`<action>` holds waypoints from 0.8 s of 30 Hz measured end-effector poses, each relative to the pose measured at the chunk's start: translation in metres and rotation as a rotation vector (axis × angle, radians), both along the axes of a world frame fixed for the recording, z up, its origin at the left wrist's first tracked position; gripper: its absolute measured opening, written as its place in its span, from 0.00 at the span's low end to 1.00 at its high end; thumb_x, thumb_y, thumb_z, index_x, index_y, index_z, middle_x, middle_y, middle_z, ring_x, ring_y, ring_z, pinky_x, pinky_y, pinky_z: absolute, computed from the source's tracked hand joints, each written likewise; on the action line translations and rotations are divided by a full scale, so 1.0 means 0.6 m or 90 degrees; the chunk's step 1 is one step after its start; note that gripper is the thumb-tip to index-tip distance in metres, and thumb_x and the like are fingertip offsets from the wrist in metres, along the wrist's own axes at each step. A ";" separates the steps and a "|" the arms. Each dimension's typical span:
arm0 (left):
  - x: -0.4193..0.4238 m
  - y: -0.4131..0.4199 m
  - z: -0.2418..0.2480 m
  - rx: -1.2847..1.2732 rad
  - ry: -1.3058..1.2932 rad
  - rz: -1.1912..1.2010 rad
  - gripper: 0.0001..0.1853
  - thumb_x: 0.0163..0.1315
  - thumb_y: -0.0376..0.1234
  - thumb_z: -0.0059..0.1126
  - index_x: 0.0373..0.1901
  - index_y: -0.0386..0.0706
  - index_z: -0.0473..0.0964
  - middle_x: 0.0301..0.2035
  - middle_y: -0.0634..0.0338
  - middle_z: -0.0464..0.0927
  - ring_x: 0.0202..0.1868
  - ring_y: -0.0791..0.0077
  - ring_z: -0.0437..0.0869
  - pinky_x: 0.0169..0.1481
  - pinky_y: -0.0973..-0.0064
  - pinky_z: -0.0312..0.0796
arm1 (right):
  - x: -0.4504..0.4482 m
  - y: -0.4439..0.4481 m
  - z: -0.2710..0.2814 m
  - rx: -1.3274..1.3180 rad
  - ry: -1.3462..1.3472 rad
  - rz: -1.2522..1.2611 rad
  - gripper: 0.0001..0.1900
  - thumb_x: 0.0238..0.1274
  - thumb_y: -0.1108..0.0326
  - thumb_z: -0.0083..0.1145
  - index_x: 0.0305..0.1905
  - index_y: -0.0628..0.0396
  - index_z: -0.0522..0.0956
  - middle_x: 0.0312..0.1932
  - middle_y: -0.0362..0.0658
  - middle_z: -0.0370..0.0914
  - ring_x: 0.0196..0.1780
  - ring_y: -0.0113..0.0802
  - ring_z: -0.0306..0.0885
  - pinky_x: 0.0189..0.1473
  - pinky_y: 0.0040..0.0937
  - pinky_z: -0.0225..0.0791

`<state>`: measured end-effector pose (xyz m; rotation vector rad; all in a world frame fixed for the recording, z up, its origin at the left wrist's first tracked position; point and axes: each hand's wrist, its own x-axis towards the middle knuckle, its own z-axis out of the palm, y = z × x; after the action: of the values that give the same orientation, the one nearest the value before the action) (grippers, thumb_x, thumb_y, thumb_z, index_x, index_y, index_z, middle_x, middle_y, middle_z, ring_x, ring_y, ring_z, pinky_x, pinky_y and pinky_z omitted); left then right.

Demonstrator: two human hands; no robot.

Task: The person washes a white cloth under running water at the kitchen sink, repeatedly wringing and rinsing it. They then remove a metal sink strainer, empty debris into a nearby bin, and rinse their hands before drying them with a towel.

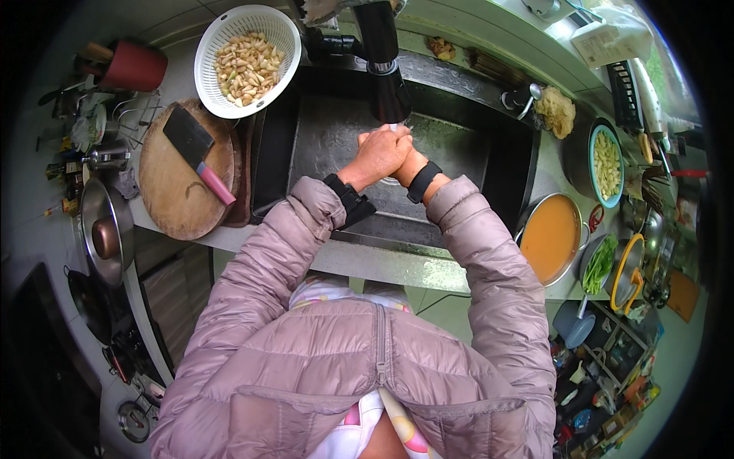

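Under the spout of a black faucet, my left hand and my right hand are pressed together, the left partly over the right. A little water shows at the spout, right at the fingers. The palms are hidden, so whether anything lies between them does not show. Both hands are above the basin of a dark sink. Each wrist wears a black band. To the left of the sink, a cleaver with a pink handle rests on a round wooden cutting board.
A white colander of peeled garlic cloves stands at the sink's back left corner. On the right are a pot of orange liquid, a blue-rimmed container of chopped pale pieces, a pan of green leaves and a yellow-rimmed lid.
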<state>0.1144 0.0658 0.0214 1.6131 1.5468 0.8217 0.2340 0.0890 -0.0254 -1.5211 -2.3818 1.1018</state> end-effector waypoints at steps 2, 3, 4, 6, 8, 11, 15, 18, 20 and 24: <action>-0.001 0.004 0.012 -0.019 -0.003 -0.048 0.16 0.58 0.45 0.53 0.34 0.44 0.85 0.36 0.47 0.84 0.45 0.50 0.83 0.52 0.61 0.73 | -0.001 -0.008 0.004 -0.018 0.027 -0.027 0.12 0.62 0.61 0.54 0.44 0.54 0.82 0.42 0.49 0.83 0.45 0.41 0.83 0.42 0.42 0.76; -0.004 0.011 0.015 -0.057 -0.009 -0.081 0.16 0.58 0.44 0.52 0.33 0.45 0.85 0.35 0.48 0.84 0.44 0.50 0.84 0.51 0.62 0.73 | -0.007 -0.017 0.006 -0.013 0.029 -0.040 0.12 0.63 0.62 0.53 0.44 0.54 0.82 0.41 0.49 0.83 0.45 0.41 0.83 0.42 0.42 0.76; -0.008 0.018 0.015 -0.107 -0.003 -0.113 0.16 0.59 0.43 0.51 0.32 0.45 0.85 0.34 0.48 0.85 0.44 0.51 0.84 0.51 0.63 0.73 | -0.013 -0.025 0.007 -0.006 0.029 -0.055 0.12 0.63 0.62 0.53 0.44 0.54 0.82 0.41 0.49 0.83 0.45 0.41 0.83 0.42 0.42 0.76; -0.016 0.025 0.014 -0.157 -0.014 -0.156 0.16 0.59 0.42 0.49 0.31 0.45 0.85 0.34 0.51 0.85 0.43 0.54 0.84 0.51 0.65 0.73 | -0.017 -0.033 0.008 -0.004 0.030 -0.064 0.12 0.63 0.62 0.53 0.44 0.54 0.82 0.41 0.49 0.83 0.45 0.41 0.83 0.42 0.42 0.76; -0.017 0.026 0.010 -0.158 -0.051 -0.180 0.17 0.60 0.41 0.48 0.32 0.44 0.85 0.35 0.55 0.85 0.44 0.58 0.84 0.53 0.68 0.72 | -0.012 -0.029 0.006 -0.037 0.050 -0.032 0.12 0.63 0.62 0.53 0.44 0.55 0.82 0.41 0.49 0.83 0.45 0.41 0.83 0.41 0.42 0.76; -0.002 0.012 0.006 -0.003 0.019 -0.215 0.14 0.63 0.37 0.48 0.38 0.45 0.84 0.38 0.58 0.85 0.45 0.59 0.83 0.52 0.68 0.72 | 0.016 0.003 0.006 -0.121 0.105 0.038 0.12 0.63 0.63 0.53 0.44 0.55 0.82 0.41 0.49 0.84 0.44 0.41 0.83 0.41 0.41 0.76; 0.020 -0.007 0.001 0.161 0.127 -0.233 0.14 0.65 0.36 0.50 0.49 0.50 0.80 0.43 0.64 0.83 0.49 0.62 0.81 0.52 0.61 0.72 | 0.043 0.024 0.014 -0.206 0.168 0.059 0.12 0.63 0.64 0.53 0.45 0.55 0.82 0.41 0.49 0.84 0.44 0.40 0.83 0.41 0.41 0.76; 0.022 -0.011 0.004 0.096 0.115 -0.246 0.12 0.65 0.37 0.52 0.48 0.51 0.79 0.45 0.63 0.83 0.50 0.62 0.81 0.52 0.60 0.72 | 0.046 0.007 0.018 -0.180 0.173 0.010 0.12 0.63 0.64 0.52 0.45 0.56 0.82 0.41 0.48 0.84 0.44 0.40 0.83 0.41 0.40 0.76; 0.018 -0.003 0.012 0.070 0.097 -0.316 0.12 0.66 0.37 0.51 0.49 0.51 0.79 0.45 0.61 0.83 0.50 0.62 0.81 0.51 0.60 0.72 | 0.040 -0.009 0.018 -0.145 0.165 -0.022 0.12 0.63 0.64 0.52 0.45 0.56 0.82 0.41 0.48 0.84 0.44 0.40 0.83 0.41 0.40 0.76; 0.019 0.018 0.032 -0.179 -0.023 -0.283 0.13 0.66 0.39 0.52 0.41 0.43 0.82 0.39 0.54 0.84 0.44 0.59 0.83 0.52 0.66 0.72 | 0.011 -0.029 0.016 -0.069 0.136 -0.069 0.12 0.64 0.65 0.52 0.45 0.56 0.82 0.41 0.48 0.84 0.43 0.40 0.83 0.40 0.40 0.75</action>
<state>0.1256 0.0768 0.0407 1.6310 1.1530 0.3709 0.2407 0.0714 -0.0156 -1.4618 -2.1074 1.3140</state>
